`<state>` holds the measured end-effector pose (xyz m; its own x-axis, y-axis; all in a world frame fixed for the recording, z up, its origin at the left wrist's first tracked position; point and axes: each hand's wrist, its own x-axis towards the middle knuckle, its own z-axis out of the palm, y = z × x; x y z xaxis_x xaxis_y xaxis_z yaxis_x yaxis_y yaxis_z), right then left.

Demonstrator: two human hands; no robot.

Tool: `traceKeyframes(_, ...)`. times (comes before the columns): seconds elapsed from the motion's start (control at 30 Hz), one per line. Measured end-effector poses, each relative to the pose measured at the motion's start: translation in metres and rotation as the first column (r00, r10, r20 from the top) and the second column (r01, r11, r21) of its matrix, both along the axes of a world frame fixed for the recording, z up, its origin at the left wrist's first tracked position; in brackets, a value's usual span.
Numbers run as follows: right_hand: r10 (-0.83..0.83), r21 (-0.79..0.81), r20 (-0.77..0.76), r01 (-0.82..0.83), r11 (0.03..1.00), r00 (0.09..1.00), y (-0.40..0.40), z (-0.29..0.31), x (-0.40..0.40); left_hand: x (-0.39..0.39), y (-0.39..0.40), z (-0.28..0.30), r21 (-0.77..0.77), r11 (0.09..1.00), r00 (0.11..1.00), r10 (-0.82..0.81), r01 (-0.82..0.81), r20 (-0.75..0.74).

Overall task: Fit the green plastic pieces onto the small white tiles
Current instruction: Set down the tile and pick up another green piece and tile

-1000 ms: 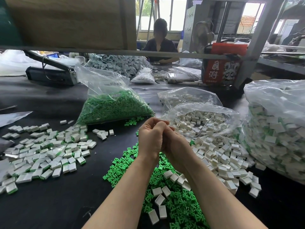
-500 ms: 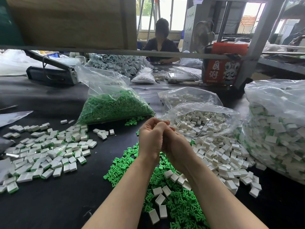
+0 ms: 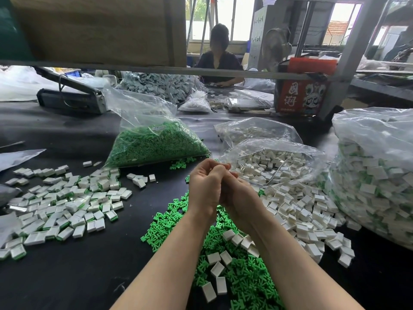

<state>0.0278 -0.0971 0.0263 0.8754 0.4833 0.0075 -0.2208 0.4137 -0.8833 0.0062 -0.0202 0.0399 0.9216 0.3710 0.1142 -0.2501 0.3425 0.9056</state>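
Both hands, left hand [image 3: 204, 189] and right hand [image 3: 240, 195], press together with fingers curled; what they hold is hidden, probably one tile mid-fitting. Next comes a firm squeeze.

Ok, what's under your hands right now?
Loose green plastic pieces with a few white tiles on them, under the left hand and right hand. The wrists cover some; anything pinched between the fingers is hidden.

Daylight pours in from the windows [image 3: 237, 19] at the back and blows them out to white. The black table [image 3: 67, 276] stays evenly lit, shadows soft. The plastic bags [image 3: 368, 130] catch pale glare. Wide-angle bending curves the shelf [image 3: 134, 69] and frame edges.
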Motion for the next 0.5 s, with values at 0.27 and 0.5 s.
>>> traceKeyframes(0.27, 0.01, -0.018, 0.032, -0.009, 1.0, 0.999, -0.003, 0.009, 0.003, 0.002, 0.008, 0.003, 0.092, 0.993, 0.997, -0.071, 0.069, 0.023)
traceKeyframes(0.5, 0.062, 0.064, -0.021, -0.061, 0.996, 0.998, -0.01, 0.015, 0.004, 0.003, 0.03, 0.0, 0.135, 0.966, 0.969, -0.234, 0.221, 0.085)
